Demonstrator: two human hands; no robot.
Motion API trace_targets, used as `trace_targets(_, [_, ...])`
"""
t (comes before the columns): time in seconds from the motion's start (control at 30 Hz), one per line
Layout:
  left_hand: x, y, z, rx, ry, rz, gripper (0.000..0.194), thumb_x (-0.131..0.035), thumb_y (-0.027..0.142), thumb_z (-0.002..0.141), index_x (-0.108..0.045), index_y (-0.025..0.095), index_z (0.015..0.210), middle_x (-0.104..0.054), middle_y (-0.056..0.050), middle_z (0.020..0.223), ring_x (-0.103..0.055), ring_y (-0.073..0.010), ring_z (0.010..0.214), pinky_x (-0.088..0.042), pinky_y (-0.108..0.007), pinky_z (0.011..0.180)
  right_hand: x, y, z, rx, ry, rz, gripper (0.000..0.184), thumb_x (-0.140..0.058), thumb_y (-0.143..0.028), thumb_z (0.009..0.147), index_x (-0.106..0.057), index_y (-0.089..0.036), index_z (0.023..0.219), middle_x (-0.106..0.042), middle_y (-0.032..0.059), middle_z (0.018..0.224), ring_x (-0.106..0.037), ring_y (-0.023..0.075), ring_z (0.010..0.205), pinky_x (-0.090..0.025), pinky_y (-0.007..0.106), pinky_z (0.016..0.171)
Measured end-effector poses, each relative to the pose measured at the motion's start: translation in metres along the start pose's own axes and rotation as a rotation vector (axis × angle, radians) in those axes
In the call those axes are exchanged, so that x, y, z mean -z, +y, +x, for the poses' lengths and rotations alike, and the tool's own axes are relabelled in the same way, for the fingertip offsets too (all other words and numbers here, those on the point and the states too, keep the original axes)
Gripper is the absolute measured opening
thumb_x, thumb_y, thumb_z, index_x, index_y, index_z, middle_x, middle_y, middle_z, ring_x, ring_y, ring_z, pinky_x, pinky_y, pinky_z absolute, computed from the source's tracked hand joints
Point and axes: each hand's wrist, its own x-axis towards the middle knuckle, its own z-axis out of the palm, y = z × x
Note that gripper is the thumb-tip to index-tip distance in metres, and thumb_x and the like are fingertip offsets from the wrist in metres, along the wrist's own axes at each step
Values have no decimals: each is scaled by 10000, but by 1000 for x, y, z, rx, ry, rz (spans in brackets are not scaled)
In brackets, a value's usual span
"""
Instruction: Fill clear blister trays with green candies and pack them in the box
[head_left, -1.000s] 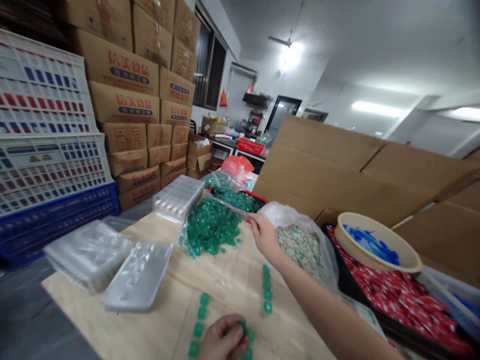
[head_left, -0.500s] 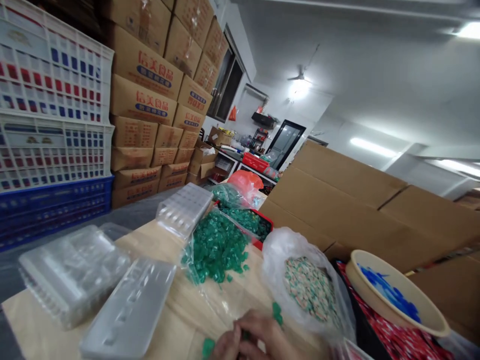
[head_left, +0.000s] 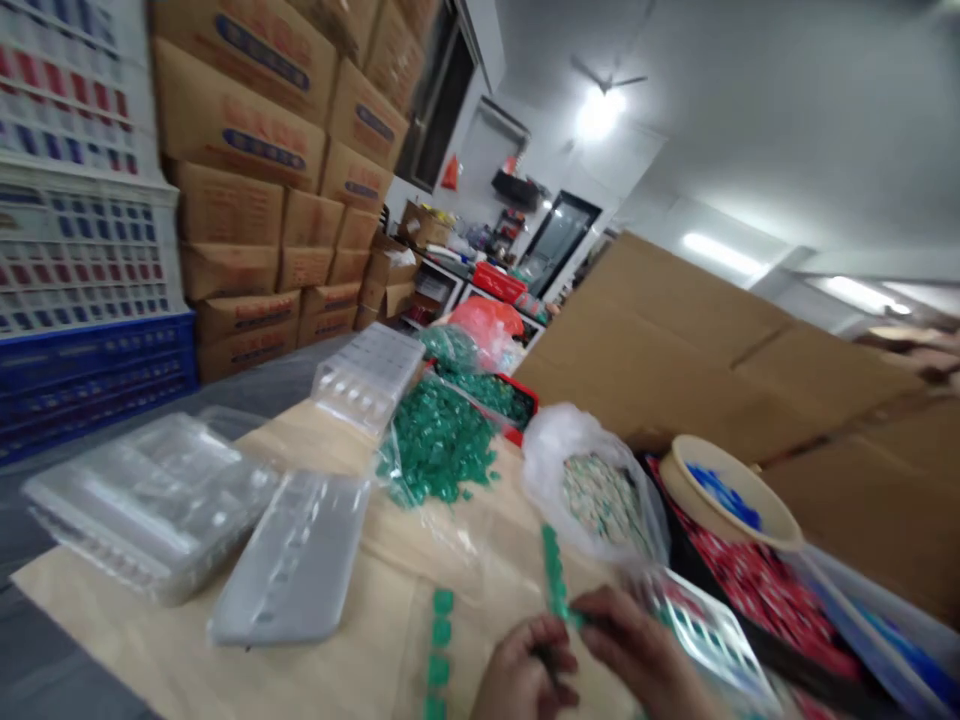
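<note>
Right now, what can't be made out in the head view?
Head view throughout:
Left hand: its curl hides whether anything is inside.
Right hand: blur obscures its grip.
Green row left of the hands: lowest piece cut by bottom edge.
Boxes: print blurred.

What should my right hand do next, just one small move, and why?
Perhaps have the right hand nudge the green piece at its fingertips into line with the right-hand row of green pieces. That piece appears to sit at the row's near end, slightly to one side. Blur hides whether the fingers actually hold it.
</note>
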Motion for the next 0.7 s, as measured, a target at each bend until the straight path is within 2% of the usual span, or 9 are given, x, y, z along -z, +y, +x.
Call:
trace_targets(0.1, [-8,-6,-21,-66,50,-21,225,-587,86,579,-588,140,797,-606,-64,818,-575,-140,781,-430,-238,710,24,12,-33,-213,148,79,310,-532,-449,717,-633,-197,864,-573,19,613,-535,142,563,-461,272,535])
trace_targets(0.23, [-13,-17,-29,-99,31,133,180,-602,249,695,-525,154,828,-626,-75,894,-600,-143,763,-446,-242,660,54,53,-102,-483,316,145,364,-545,-435,704,-606,-144,914,-545,13,568,-516,135,553,-436,278,564])
trace_targets(0.3, [-16,-26,-26,-71,28,190,190,-606,281,703,-544,144,819,-628,-64,885,-591,-111,707,-443,-207,607,55,74,-141,-573,371,155,329,-533,-403,725,-588,-136,909,-543,18,594,-511,126,553,-429,270,559])
trace_targets(0.37, [-20,-37,-24,-33,43,216,205,-629,272,685,-578,142,835,-616,-20,806,-551,-62,612,-421,-164,539,47,88,-173,-623,383,171,277,-538,-376,730,-581,-139,868,-547,23,614,-509,125,555,-429,267,548])
trace_targets(0.43, [-26,-49,-24,4,49,246,233,-656,221,656,-603,140,868,-577,20,693,-503,-34,546,-399,-140,495,32,96,-193,-581,360,156,241,-552,-349,727,-585,-143,846,-566,40,675,-522,134,593,-440,272,563])
trace_targets(0.5, [-33,-60,-25,42,38,296,270,-665,152,632,-616,128,897,-545,32,622,-487,-32,529,-400,-135,491,18,100,-201,-462,306,96,218,-539,-312,747,-590,-146,878,-571,56,767,-534,138,647,-452,273,592])
trace_targets(0.6, [-43,-72,-25,87,87,358,293,-644,68,628,-623,113,916,-571,12,636,-512,-38,548,-430,-137,535,1,102,-202,-279,180,-23,201,-475,-254,799,-587,-158,936,-559,63,829,-544,140,707,-466,271,643])
trace_targets(0.7, [-51,-82,-24,98,159,346,217,-597,54,676,-630,100,885,-602,-16,683,-552,-50,586,-467,-151,600,-10,108,-201,-191,111,-149,211,-446,-233,817,-591,-169,956,-571,80,879,-552,169,804,-471,297,731])
